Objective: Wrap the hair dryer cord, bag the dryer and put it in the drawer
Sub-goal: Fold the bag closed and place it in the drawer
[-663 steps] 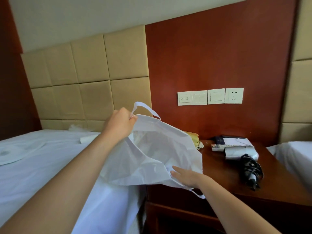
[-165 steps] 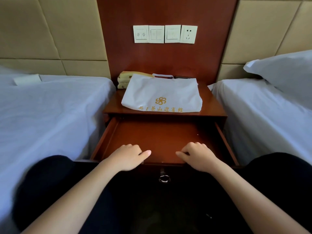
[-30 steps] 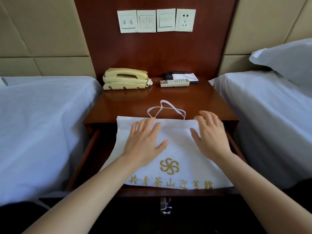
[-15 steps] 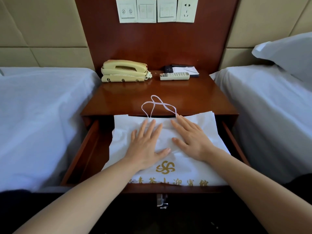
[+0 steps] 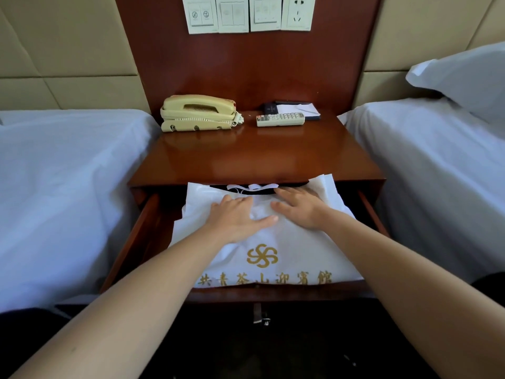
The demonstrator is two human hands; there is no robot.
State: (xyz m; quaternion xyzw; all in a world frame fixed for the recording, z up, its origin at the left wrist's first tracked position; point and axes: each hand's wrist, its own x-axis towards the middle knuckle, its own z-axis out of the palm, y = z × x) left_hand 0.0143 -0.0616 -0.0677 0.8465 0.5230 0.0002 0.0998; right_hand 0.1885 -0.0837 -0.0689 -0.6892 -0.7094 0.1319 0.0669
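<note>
Head view: final step in hand; white bag (image 5: 273, 258) lies in the open drawer (image 5: 134, 242), dryer presumably inside, hidden. Left hand (image 5: 237, 217) and right hand (image 5: 303, 209) press flat on it, fingers straight, gripping nothing. Next: withdraw hands, push drawer shut, handles (image 5: 252, 186) tucked.

There is just one camera, up on the person's head. It looks forward and down, close over the open drawer (image 5: 140, 228). The left bed (image 5: 68, 187), the right bed (image 5: 437, 173) and the far wall (image 5: 246, 67) show too.

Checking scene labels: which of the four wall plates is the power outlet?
The rightmost wall plate: it alone has plug holes; the other three carry switch buttons.
</note>
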